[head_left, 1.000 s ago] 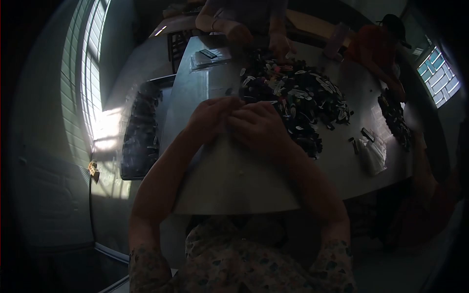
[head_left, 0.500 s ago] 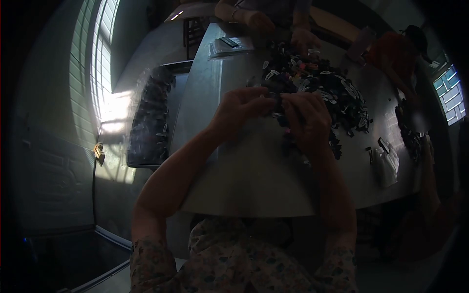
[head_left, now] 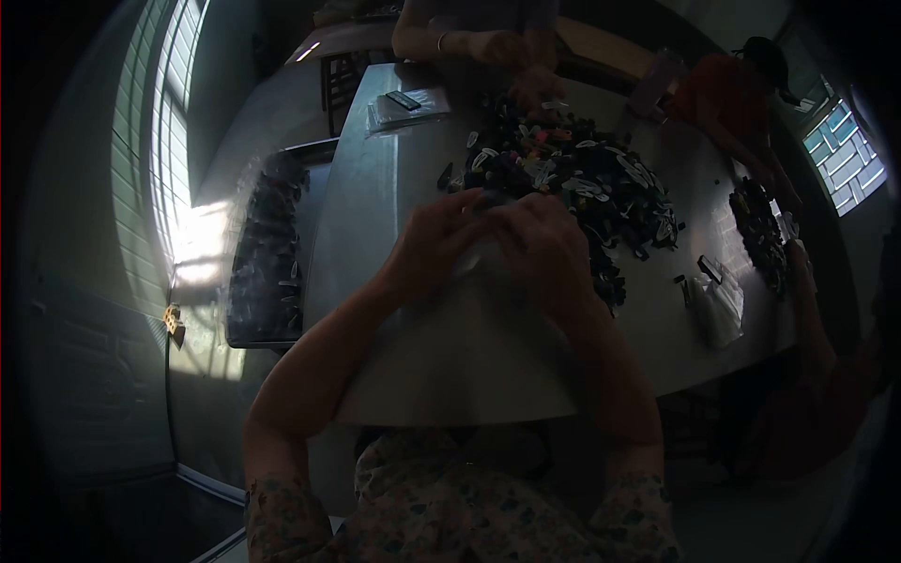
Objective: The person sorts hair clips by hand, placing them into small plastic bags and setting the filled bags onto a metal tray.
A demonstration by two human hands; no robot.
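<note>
My left hand [head_left: 430, 242] and my right hand [head_left: 544, 246] meet over the table, just on the near side of a heap of dark snap hair clips [head_left: 615, 192]. Both have their fingers closed in a pinch around a small dark piece [head_left: 492, 200], which looks like one of the hair clips but is blurred and partly covered by the fingers. The heap is mostly black, with pale oval clip outlines and a few orange and pink bits. Its near edge lies beside my right hand and wrist.
Clear plastic bags with a dark strip [head_left: 408, 105] lie at the table's far left; more bags [head_left: 718, 305] lie at right. A tray of dark pieces [head_left: 267, 249] stands left of the table [head_left: 450, 366]. A person's hands [head_left: 535, 86] work opposite; others sit at right by a smaller heap [head_left: 758, 230].
The view has shifted, so the table appears lower and farther left. My hands have come closer together, fingers now nearly overlapping around the dark piece.
</note>
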